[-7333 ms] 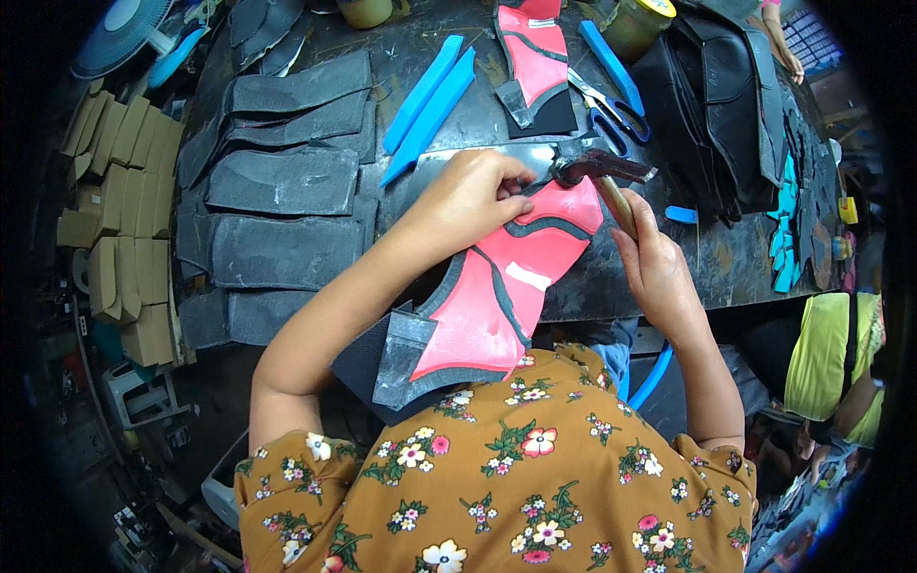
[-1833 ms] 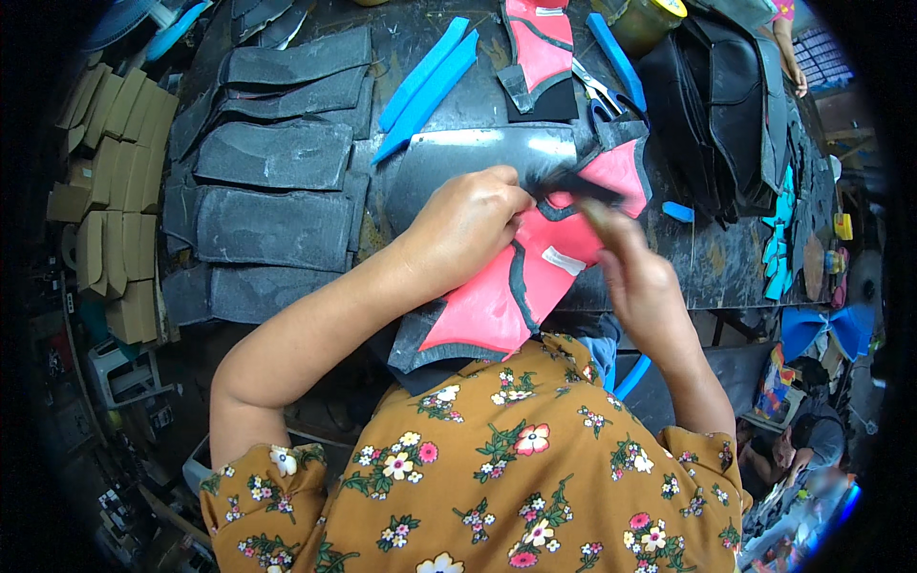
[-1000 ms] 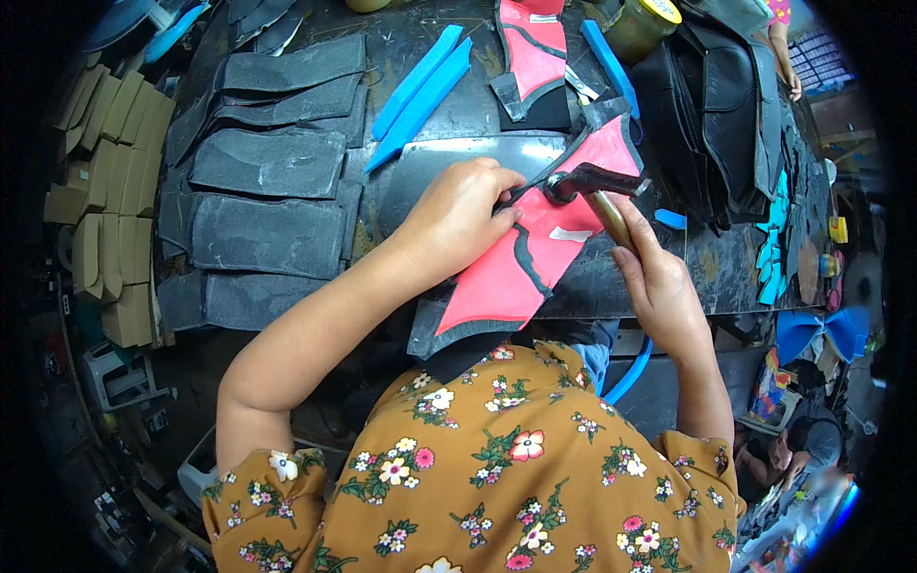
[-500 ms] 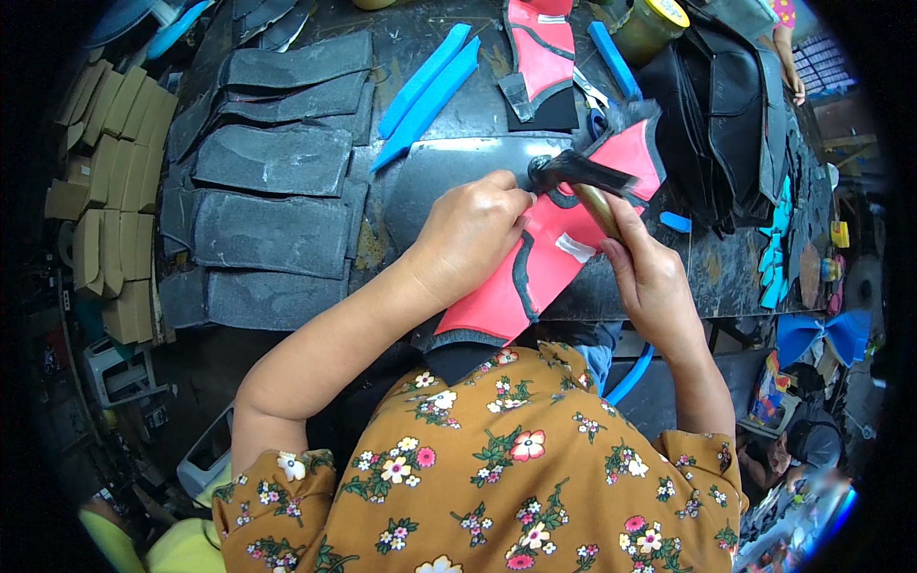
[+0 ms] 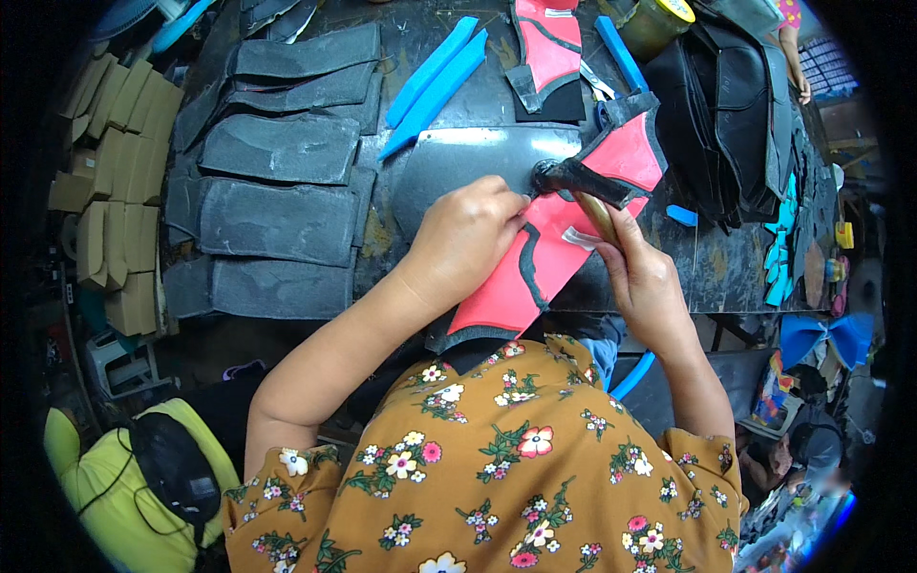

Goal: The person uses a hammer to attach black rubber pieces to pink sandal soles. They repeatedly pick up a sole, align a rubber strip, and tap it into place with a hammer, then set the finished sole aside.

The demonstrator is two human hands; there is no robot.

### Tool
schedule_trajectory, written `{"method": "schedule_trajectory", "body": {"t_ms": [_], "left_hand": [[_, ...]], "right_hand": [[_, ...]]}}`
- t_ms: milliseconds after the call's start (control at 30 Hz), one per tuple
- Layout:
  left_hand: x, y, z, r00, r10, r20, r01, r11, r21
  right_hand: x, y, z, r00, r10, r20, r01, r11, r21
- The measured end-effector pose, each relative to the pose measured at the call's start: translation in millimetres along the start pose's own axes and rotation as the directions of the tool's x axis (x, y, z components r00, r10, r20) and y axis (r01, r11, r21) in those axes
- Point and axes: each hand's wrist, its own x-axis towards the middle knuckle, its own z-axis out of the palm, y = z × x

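Note:
A pink panel with dark grey edging [image 5: 501, 286] lies slantwise over the table's front edge, its near end close to my body. My left hand [image 5: 468, 229] is closed in a pinch on the panel's left edge. In my right hand [image 5: 645, 282] is a hammer [image 5: 594, 216], gripped by its wooden handle. Its black head is down at the panel's edge, just right of my left fingertips. Under the panel's far part sits a smooth dark slab [image 5: 458, 158]. What lies beneath my left fingers is hidden.
Stacked dark grey padded pieces [image 5: 277, 148] cover the table's left. Blue foam strips [image 5: 435, 91], another pink panel [image 5: 549, 48] and scissors [image 5: 599, 84] lie beyond. Black bags [image 5: 721, 124] and a jar [image 5: 654, 29] stand right. A person in yellow-green [image 5: 143, 487] is at lower left.
The view has shifted slightly, showing more of the person at lower left. The panel's far end, blurred before, now looks still. Both hands keep their hold, and the hammer head stays at the panel's edge.

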Motion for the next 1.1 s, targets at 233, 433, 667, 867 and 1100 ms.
{"method": "schedule_trajectory", "body": {"t_ms": [233, 433, 667, 867, 1100], "left_hand": [[-7.8, -1.3, 7.6, 0.997, 0.056, -0.06, -0.053, 0.998, 0.04], [-11.9, -3.9, 11.7, 0.989, 0.068, -0.133, -0.07, 0.997, -0.009], [18.2, -8.6, 16.3, 0.971, 0.055, -0.234, -0.066, 0.997, -0.038], [26.8, -14.8, 11.6, 0.984, -0.082, -0.159, 0.059, 0.988, -0.144], [15.2, -15.1, 11.0, 0.991, 0.037, -0.13, -0.037, 0.999, -0.001]], "right_hand": [[-1.6, -11.9, -7.4, 0.998, 0.01, 0.064, -0.01, 1.0, 0.005], [6.0, -30.2, -16.1, 0.995, -0.087, 0.054, 0.086, 0.996, 0.005], [3.5, -22.2, -12.0, 0.983, -0.058, -0.172, 0.08, 0.99, 0.12], [6.3, -7.0, 1.5, 0.996, 0.093, -0.005, -0.093, 0.987, -0.133], [5.7, -10.3, -3.8, 0.998, 0.055, -0.008, -0.056, 0.998, -0.028]]}}
